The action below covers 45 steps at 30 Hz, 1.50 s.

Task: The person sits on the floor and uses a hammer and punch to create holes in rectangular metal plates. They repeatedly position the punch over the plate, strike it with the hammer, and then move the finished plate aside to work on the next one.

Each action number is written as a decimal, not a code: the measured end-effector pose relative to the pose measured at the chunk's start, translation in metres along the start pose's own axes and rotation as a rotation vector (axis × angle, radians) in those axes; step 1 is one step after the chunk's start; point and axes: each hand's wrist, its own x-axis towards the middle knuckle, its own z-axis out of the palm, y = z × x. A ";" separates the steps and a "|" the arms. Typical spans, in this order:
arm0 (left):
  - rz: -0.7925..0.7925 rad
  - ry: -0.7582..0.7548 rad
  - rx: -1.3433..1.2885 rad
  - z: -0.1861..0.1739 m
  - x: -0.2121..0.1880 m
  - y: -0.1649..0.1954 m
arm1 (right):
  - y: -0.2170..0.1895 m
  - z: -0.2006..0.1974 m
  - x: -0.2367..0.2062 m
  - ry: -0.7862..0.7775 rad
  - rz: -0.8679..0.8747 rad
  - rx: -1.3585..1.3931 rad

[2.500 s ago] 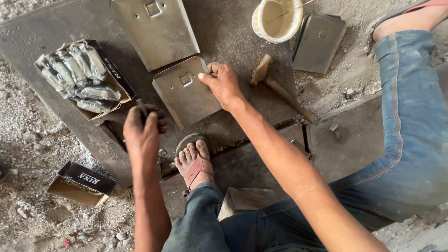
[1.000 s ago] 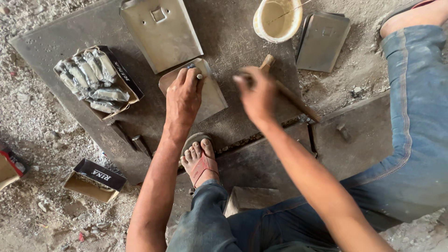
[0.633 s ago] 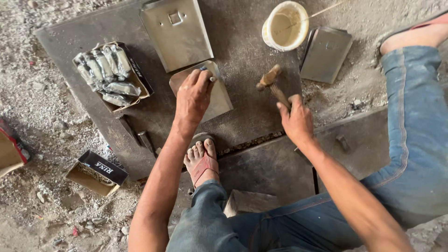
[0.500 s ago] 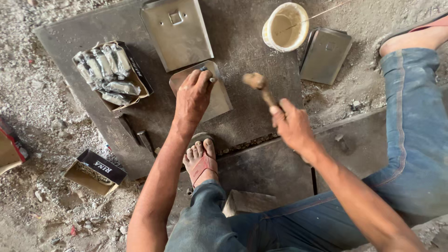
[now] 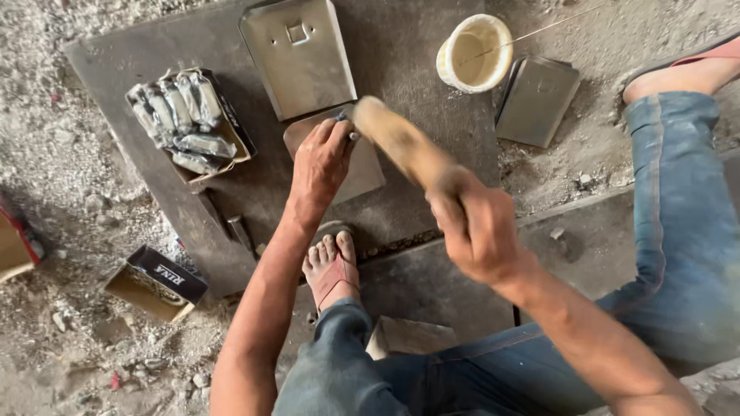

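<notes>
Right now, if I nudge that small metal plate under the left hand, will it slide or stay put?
The small metal plate looks thin, flat and stiff, so it would likely slide rather than tip on the dark slab. The left hand presses on it, probably because it shifts when free. It seems light for its area.

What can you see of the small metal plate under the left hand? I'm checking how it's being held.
The small metal plate is dull grey-brown sheet metal, roughly rectangular, lying flat on the dark slab just below a larger plate with a square fitting. The left hand presses on it, covering its left part. The hammer, blurred, hangs over its top edge.
</notes>
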 end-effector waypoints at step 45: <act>0.005 -0.002 -0.012 -0.003 0.010 0.008 | 0.132 0.149 0.060 0.032 0.434 0.573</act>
